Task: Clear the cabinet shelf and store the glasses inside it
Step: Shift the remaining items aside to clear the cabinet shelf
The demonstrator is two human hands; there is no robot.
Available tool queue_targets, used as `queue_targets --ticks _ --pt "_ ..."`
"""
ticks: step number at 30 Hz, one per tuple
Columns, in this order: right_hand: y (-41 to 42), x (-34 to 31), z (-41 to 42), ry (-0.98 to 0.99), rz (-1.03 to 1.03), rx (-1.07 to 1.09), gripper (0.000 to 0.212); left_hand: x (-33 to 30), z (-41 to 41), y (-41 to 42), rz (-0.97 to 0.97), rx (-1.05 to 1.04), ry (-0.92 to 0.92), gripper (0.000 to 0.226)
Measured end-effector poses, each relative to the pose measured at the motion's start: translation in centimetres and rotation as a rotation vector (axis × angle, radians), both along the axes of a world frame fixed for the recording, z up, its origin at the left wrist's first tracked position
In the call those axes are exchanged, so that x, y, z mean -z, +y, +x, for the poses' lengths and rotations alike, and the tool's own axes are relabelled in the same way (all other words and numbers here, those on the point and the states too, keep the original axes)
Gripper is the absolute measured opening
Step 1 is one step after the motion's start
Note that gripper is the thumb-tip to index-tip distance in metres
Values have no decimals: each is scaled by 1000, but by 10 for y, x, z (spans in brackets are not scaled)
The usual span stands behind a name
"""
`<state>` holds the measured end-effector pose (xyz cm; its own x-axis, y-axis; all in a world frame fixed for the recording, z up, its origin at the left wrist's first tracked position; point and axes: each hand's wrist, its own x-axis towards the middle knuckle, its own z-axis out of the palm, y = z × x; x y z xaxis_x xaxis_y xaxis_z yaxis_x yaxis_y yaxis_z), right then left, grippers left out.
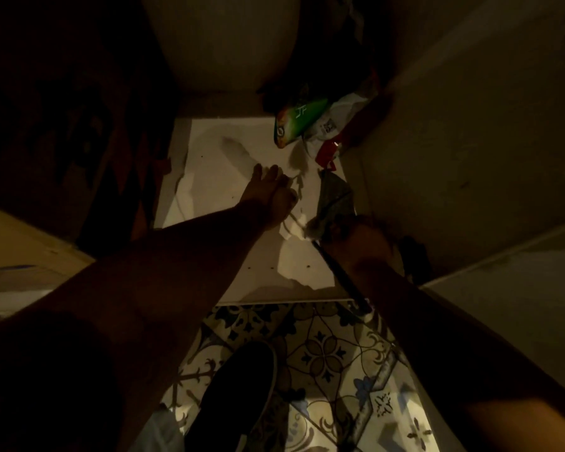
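Note:
The white cabinet shelf (209,151) lies low in front of me, covered by a torn white paper liner (294,223). My left hand (269,194) reaches onto the shelf, its fingers stretched flat on the liner. At the shelf's right side, my right hand (356,238) grips the lower end of a grey crumpled packet (335,195). A green snack packet (296,120) and a white and red packet (331,132) lie at the back right corner. No glasses are in view.
The light is very dim. An open cabinet door (470,141) stands to the right, with a dark strip (343,278) along the shelf's right edge. A large pale rounded object (222,37) sits behind the shelf. My dark shoe (242,396) rests on the patterned tile floor (327,353).

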<state>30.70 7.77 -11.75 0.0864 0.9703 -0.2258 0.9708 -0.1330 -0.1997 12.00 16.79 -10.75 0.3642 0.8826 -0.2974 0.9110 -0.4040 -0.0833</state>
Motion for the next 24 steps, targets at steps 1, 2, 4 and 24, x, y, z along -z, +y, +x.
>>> queue_targets --ticks 1,2,4,24 --pt "-2 -8 0 -9 77 2 35 -2 -1 -3 32 -10 -22 51" --pt "1 3 5 -1 60 28 37 -1 -1 -6 53 1 -26 46" --pt "-2 1 3 46 -104 22 41 -3 -5 -13 66 43 -23 37" --pt "-55 -1 15 333 -36 90 35 -43 -66 -13 173 -26 151 33"
